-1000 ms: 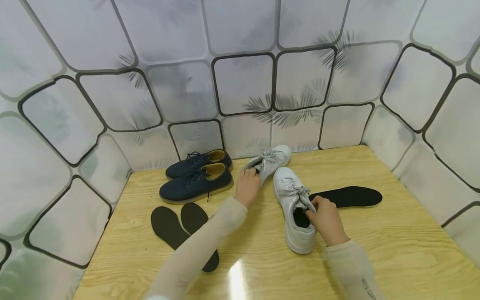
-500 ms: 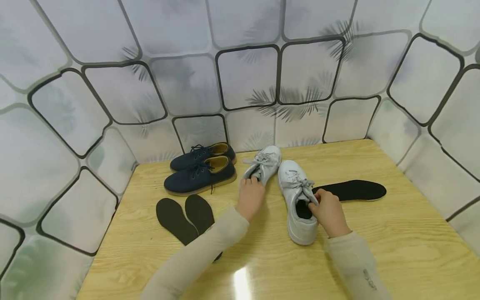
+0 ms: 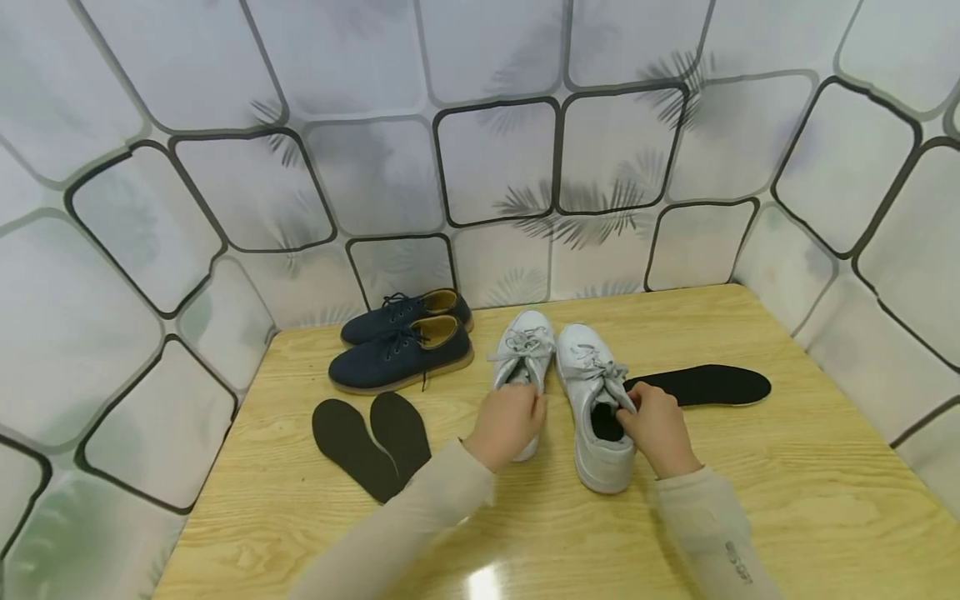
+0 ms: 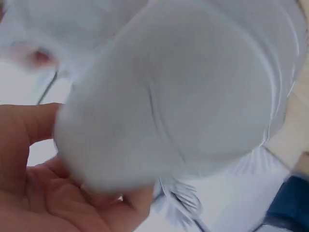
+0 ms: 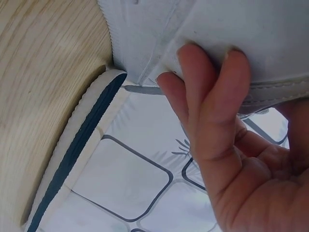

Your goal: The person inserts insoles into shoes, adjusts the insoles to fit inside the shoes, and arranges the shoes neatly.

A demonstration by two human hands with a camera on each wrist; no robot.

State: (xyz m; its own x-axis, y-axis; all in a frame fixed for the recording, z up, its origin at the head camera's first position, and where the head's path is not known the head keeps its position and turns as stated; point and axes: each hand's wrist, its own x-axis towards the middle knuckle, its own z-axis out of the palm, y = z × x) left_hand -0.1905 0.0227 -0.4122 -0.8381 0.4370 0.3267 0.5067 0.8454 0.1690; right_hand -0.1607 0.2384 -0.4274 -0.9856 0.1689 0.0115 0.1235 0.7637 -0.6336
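Two white lace-up sneakers stand side by side in the head view, toes toward the back wall. My left hand (image 3: 510, 423) grips the left sneaker (image 3: 527, 337) at its opening and covers much of its heel half. In the left wrist view, that white sneaker (image 4: 169, 96) fills most of the picture, with thumb and fingers at its edge. My right hand (image 3: 660, 429) pinches the right side of the other sneaker's (image 3: 588, 362) collar. Its dark inside shows beside the fingertips. Several fingertips (image 5: 236, 63) lie against the white upper in the right wrist view.
A black insole (image 3: 701, 385) lies flat just right of the right sneaker. Two navy lace-up shoes (image 3: 397, 360) stand at the back left of the wooden table (image 3: 750, 500). In front of them lie two dark insoles (image 3: 352, 442), partly behind the left sleeve. A patterned wall (image 3: 495, 258) closes the back.
My left hand has drawn the left sneaker nearer and turned it from slanted to nearly straight, close beside the other. My right hand keeps its hold on the right sneaker.
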